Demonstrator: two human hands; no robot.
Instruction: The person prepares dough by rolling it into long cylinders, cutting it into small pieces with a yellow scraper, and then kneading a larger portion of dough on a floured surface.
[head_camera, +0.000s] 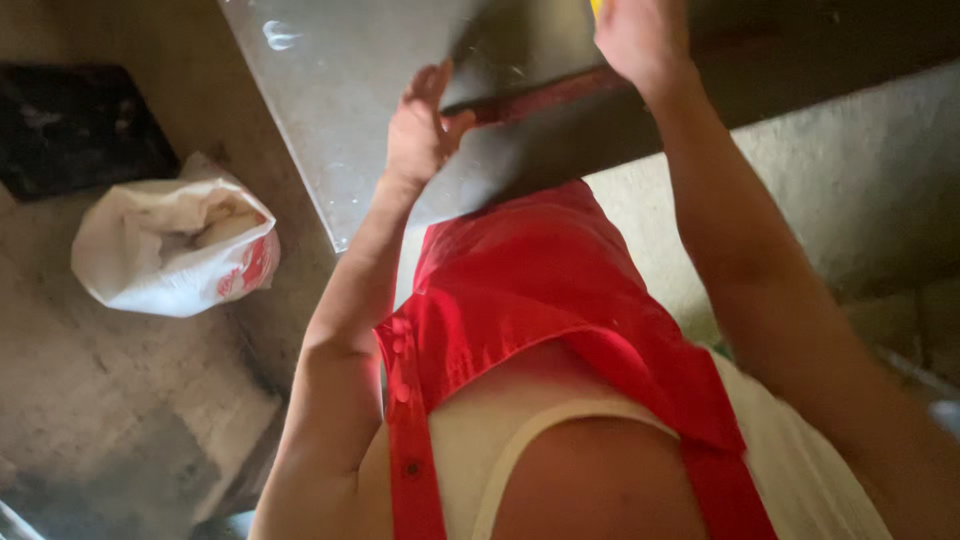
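Left hand (420, 130) and right hand (640, 40) on a grey slab (330, 110) — white sack (175, 250) nearby on the floor.

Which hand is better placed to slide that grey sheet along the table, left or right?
Probably left: the left hand already has its fingers on the grey sheet. The right hand is higher, at the frame's top edge.

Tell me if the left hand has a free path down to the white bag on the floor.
Probably yes. The left hand rests on the grey slab's edge, and the white bag lies below and to its left with only bare floor between. It would have to let go first.
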